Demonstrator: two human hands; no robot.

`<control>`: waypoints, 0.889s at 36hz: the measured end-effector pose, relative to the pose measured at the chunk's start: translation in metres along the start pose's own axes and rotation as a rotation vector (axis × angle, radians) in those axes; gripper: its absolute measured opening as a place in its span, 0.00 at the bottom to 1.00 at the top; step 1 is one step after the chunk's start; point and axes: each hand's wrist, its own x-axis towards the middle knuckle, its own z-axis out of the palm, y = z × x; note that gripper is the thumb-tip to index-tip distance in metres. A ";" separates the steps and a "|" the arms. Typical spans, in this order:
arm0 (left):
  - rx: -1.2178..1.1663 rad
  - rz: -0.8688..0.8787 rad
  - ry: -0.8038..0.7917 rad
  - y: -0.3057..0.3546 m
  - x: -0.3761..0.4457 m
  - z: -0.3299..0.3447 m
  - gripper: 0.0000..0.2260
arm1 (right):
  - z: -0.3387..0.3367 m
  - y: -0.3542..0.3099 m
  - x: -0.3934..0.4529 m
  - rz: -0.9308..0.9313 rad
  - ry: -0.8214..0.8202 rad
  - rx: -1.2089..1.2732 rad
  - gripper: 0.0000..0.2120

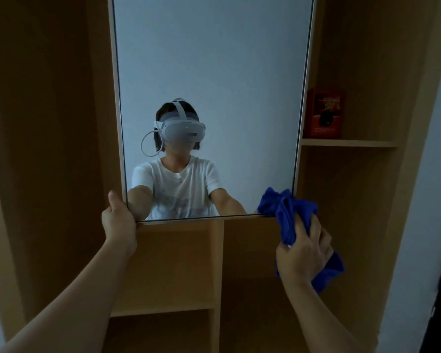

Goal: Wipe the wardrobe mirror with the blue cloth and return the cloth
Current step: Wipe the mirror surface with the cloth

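Head view: your left hand [119, 220] clamps the wardrobe mirror [209, 98] corner, steadying it; right hand [304, 253] grips the bunched blue cloth [283, 207] against the opposite corner.

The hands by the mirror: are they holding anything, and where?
The right hand grips the bunched blue cloth around its middle. The left hand clasps the mirror at its lower left corner.

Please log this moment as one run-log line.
left hand: gripping mirror lower-left corner | right hand: holding blue cloth at lower-right corner | stage: wiping
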 end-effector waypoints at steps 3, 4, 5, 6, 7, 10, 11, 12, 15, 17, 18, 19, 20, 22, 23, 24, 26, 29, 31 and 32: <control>-0.015 -0.013 0.003 -0.001 0.002 0.002 0.25 | 0.003 -0.001 -0.011 -0.032 -0.039 -0.040 0.37; -0.020 -0.017 0.001 -0.001 0.001 0.002 0.25 | 0.003 -0.004 -0.013 -0.049 -0.044 -0.053 0.38; -0.024 -0.021 -0.003 -0.001 0.001 0.002 0.25 | 0.003 -0.008 -0.014 -0.072 -0.048 -0.067 0.39; -0.025 -0.022 -0.004 -0.001 0.000 0.002 0.23 | 0.003 -0.013 -0.016 -0.095 -0.057 -0.079 0.39; -0.026 -0.018 -0.004 -0.001 -0.001 0.003 0.22 | 0.003 -0.019 -0.019 -0.113 -0.069 -0.083 0.40; -0.029 0.005 -0.005 0.000 -0.004 0.003 0.19 | 0.007 -0.039 -0.029 -0.142 -0.100 -0.056 0.39; -0.024 0.014 -0.008 0.000 -0.004 0.002 0.19 | 0.008 -0.046 -0.032 -0.150 -0.108 -0.044 0.39; -0.023 0.021 -0.010 0.000 -0.004 0.002 0.19 | 0.009 -0.052 -0.035 -0.162 -0.113 -0.034 0.38; -0.028 0.029 -0.008 -0.001 -0.002 0.002 0.18 | 0.011 -0.069 -0.043 -0.226 -0.111 0.003 0.34; -0.027 0.028 -0.010 -0.001 -0.001 0.002 0.18 | 0.011 -0.078 -0.047 -0.270 -0.106 0.011 0.31; -0.028 0.025 -0.011 -0.001 0.000 0.002 0.18 | 0.010 -0.082 -0.048 -0.289 -0.104 0.011 0.30; -0.028 0.022 -0.011 -0.001 0.000 0.002 0.18 | 0.010 -0.086 -0.050 -0.309 -0.103 0.013 0.30; -0.028 0.021 -0.012 -0.001 0.001 0.002 0.18 | 0.009 -0.090 -0.052 -0.332 -0.106 0.017 0.29; -0.024 0.028 -0.016 -0.001 0.001 0.001 0.17 | 0.008 -0.100 -0.056 -0.393 -0.123 0.024 0.28; -0.022 0.034 -0.019 0.000 0.000 0.001 0.17 | 0.007 -0.105 -0.058 -0.431 -0.135 0.028 0.27; -0.020 0.038 -0.024 0.000 0.000 0.001 0.17 | 0.007 -0.112 -0.060 -0.474 -0.150 0.031 0.27; 0.002 0.044 -0.047 0.003 -0.001 -0.001 0.19 | 0.006 -0.126 -0.065 -0.572 -0.182 0.034 0.24; 0.026 0.056 -0.103 0.005 -0.001 -0.006 0.24 | 0.007 -0.147 -0.073 -0.710 -0.209 0.029 0.22; 0.013 0.055 -0.156 0.006 -0.002 -0.010 0.24 | 0.007 -0.161 -0.078 -0.772 -0.216 0.028 0.19; 0.019 0.054 -0.185 0.007 -0.001 -0.012 0.24 | 0.008 -0.167 -0.081 -0.787 -0.218 0.031 0.18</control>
